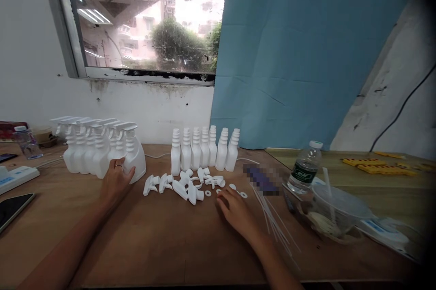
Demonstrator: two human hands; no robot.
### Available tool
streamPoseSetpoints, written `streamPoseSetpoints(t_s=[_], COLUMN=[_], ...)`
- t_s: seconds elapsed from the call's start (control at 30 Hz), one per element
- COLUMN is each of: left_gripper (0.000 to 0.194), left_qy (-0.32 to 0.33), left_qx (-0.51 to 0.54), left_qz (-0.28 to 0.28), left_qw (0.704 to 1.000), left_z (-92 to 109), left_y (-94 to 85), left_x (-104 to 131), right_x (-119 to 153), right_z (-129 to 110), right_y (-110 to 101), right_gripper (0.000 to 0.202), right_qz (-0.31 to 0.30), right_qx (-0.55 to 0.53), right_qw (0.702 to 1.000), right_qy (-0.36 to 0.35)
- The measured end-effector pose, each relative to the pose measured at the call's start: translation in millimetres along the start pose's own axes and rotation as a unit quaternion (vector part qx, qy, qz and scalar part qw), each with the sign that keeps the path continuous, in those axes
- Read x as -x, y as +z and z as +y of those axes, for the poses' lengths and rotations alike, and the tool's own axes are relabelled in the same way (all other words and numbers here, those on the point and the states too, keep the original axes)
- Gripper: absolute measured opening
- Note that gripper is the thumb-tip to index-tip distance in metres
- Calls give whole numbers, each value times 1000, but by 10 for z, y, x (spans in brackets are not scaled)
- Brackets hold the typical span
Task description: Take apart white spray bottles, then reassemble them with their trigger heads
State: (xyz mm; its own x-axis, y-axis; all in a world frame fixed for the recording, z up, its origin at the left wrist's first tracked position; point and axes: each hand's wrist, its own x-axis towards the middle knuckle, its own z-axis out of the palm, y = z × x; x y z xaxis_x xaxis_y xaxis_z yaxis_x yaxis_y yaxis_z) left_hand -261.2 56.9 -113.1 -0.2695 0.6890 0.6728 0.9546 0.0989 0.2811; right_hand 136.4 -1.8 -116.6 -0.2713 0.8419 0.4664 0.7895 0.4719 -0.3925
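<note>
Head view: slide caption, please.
Left hand at a spray bottle, right hand at white washers, loose trigger heads between them.

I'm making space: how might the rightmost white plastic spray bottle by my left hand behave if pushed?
That white plastic spray bottle may resist tipping, its body flaring wide below; pushed left, it'd likely bump adjacent white bottles.

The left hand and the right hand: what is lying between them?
Loose white spray heads lie between the left hand and the right hand, with a small white ring nearer the right hand, as the head view shows.
</note>
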Motion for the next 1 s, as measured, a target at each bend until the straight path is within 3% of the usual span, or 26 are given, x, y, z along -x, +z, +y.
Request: streamPoseSetpoints(t_s=[0.1,0.23,0.3,0.37,0.47,0.53,0.67,0.83,0.93,1.0], left_gripper=[53,56,52,43,36,38,31,18,23,24], left_qy=[42,70,100,166,280,306,260,181,112,86], left_qx=[-26,-28,-4,43,99,111,143,173,281,376], left_qz=[16,44,50,10,-126,-206,-268,-213,-207,-258], left_qw=[999,996,994,985,947,923,917,945,931,886], left_z=[45,65,93,152,276,331,278,211,447,701], left_y=[-33,-57,-67,-73,-61,-36,19,-80,-276,-411], left_x=[19,20,44,103,239,319,354,376,581,794], right_x=[21,68,90,112,148,165,171,163,162,171], right_z=[-29,-101,-110,-105,-90,-77,-41,-39,-123,-210], right_y=[53,141,164,168,162,168,199,198,162,129], right_gripper=[20,43,43,37,37,31,21,17,11,11], right_qz=[-18,-90,-114,-108,-75,-63,-58,-30,-13,9], right_qx=[17,23,21,13,-9,-17,-30,-97,-121,-138], right_qw=[1000,996,993,994,996,996,997,995,993,990], right_qy=[-6,-13,-14,-23,-54,-68,-49,0,7,-6])
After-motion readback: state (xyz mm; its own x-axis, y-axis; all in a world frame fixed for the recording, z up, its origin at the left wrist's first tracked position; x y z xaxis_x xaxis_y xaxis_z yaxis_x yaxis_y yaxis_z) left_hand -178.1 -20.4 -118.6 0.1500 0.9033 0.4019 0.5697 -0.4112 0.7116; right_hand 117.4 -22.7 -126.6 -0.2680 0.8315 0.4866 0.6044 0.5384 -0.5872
